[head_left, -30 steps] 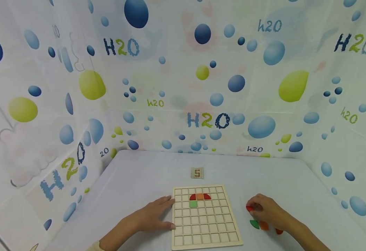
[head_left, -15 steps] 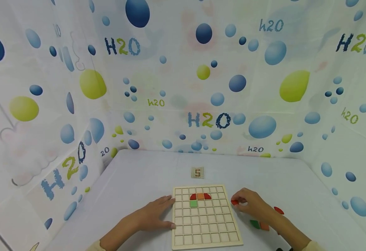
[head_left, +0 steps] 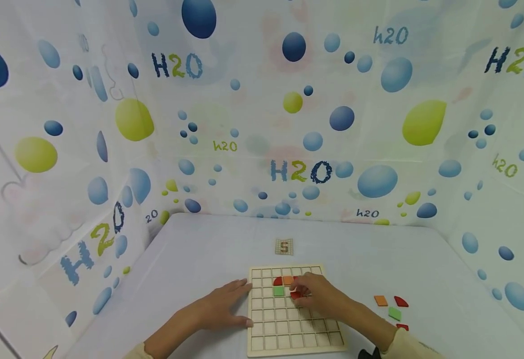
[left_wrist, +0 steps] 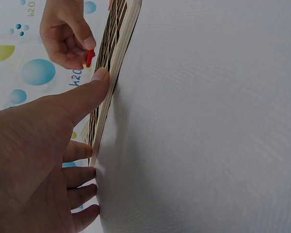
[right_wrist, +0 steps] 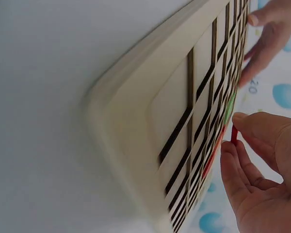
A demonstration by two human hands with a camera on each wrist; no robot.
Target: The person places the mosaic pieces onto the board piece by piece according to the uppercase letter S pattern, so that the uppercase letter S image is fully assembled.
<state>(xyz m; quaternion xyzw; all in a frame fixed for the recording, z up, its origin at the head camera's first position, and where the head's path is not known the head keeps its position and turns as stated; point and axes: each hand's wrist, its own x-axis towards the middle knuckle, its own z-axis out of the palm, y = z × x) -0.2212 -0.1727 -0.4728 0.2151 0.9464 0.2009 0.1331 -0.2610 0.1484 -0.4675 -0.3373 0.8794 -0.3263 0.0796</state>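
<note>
My right hand (head_left: 318, 296) pinches a small red curved-edge tile (head_left: 295, 295) between thumb and fingers, close over the wooden grid board (head_left: 269, 329). In the right wrist view the red tile stands edge-on at the fingertips. Near the board's far side lie a red tile (head_left: 278, 281), an orange square tile (head_left: 287, 280) and a green square tile (head_left: 278, 291). Another red tile beside the orange one is mostly hidden by the right hand. With fingers spread and extended, my left hand (head_left: 217, 306) rests against the board's left edge, its thumb (left_wrist: 101, 75) touching the rim.
A small card (head_left: 284, 246) with an S-like figure lies beyond the board. Right of the board are loose tiles: an orange square (head_left: 381, 300), a red one (head_left: 400, 301), a green square (head_left: 394, 313) and another red one (head_left: 402, 327). A bubble-printed curtain (head_left: 253, 164) surrounds the white table.
My right hand has carried the red tile leftward from the loose tiles to over the board. Its forearm now covers some loose tiles and uncovers others. The left hand has stayed put.
</note>
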